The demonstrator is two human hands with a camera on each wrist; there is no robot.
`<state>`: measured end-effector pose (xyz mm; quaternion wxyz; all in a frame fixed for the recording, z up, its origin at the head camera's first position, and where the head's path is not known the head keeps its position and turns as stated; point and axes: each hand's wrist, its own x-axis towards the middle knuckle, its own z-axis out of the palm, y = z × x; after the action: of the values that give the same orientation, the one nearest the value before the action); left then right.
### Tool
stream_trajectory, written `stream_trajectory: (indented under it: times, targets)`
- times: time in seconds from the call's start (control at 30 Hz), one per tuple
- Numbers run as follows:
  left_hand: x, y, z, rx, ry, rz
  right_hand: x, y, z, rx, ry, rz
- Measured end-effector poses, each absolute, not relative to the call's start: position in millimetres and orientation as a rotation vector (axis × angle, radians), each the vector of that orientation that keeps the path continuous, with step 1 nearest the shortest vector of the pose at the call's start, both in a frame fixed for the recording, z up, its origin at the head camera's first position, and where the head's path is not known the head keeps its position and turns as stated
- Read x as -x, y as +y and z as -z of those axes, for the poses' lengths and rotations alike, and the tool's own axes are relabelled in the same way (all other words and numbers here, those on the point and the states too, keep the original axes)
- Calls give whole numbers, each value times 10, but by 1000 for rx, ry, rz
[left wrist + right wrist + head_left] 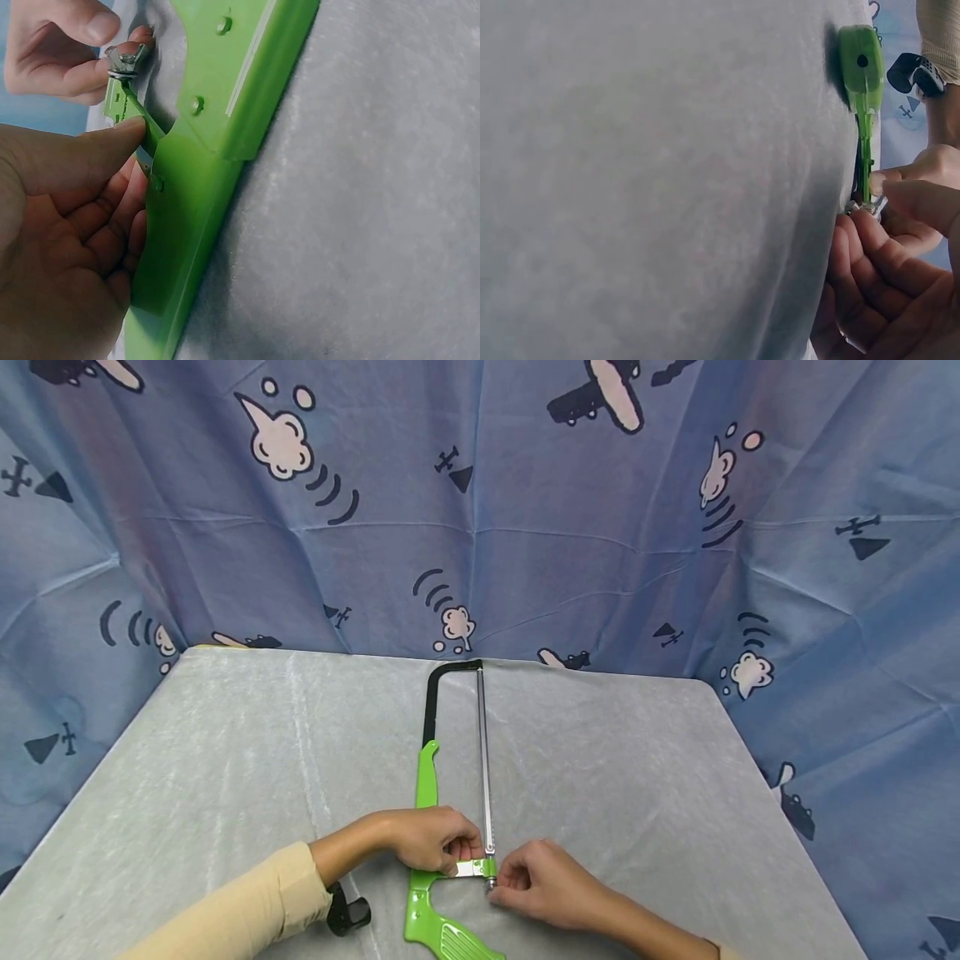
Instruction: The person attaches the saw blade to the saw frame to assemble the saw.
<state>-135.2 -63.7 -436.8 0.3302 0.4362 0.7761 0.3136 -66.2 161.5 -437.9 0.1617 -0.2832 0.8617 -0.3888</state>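
A hacksaw lies on the table with its green handle (423,910) toward me and its black frame (431,702) reaching away. Its narrow blade (483,760) runs along the right side. My left hand (431,839) pinches the green crosspiece near the blade's near end, thumb (112,150) on top. At the crosspiece's outer end sits a metal wing nut (124,60). The fingers of my right hand (547,881) are curled at this nut, which shows between thumb and fingers in the right wrist view (866,210). My left palm partly hides the frame.
A grey cloth covers the table (615,777). Behind it and along both sides hangs a blue patterned curtain (570,560). A black device (348,914) is on the left wrist, beside the saw handle.
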Motion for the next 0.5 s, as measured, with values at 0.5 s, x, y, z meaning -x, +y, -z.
stream_trajectory:
  times: [0.5]
  targets:
    - [1356,-636,4368,-1147,2031,-817,667,1532,4389,710,2520,1081]
